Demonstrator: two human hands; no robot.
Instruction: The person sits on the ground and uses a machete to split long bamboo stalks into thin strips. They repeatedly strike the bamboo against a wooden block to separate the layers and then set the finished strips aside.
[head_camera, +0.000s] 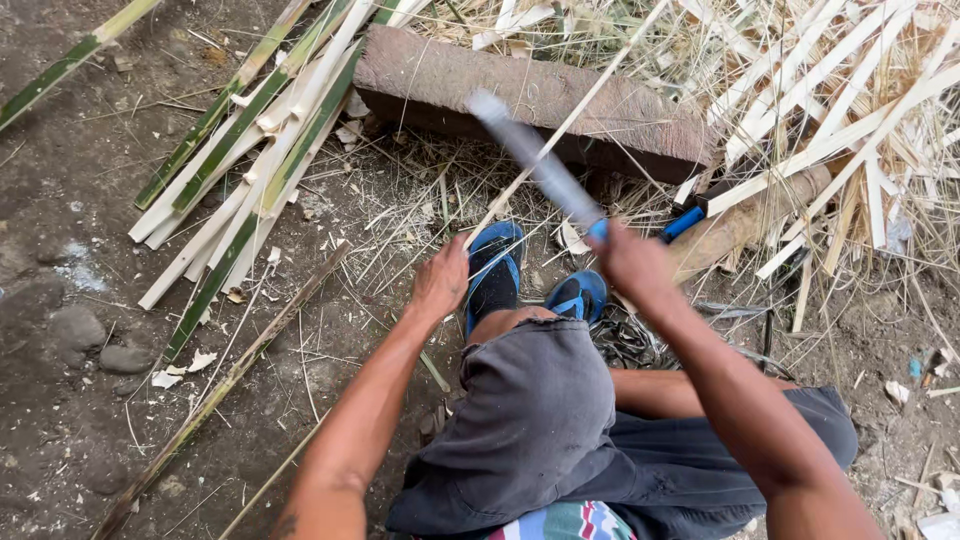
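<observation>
Bamboo splits lie heaped on the ground: green-edged strips at the far left, pale thin slats at the far right, so much splitting looks done. The left hand has its fingers closed on a thin strip; the right hand grips a blurred knife against it, mid-cut before the wooden block.

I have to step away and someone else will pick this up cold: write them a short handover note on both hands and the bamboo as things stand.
Left hand: grips the lower end of a thin bamboo strip that slants up across the wooden block.
Right hand: closed on a blue-handled knife, blade blurred, raised beside the strip.
Done: a pile of split green-edged slats at left, pale strips at right.
Left: the strip in hand; one long bamboo piece lies on the ground.
</observation>
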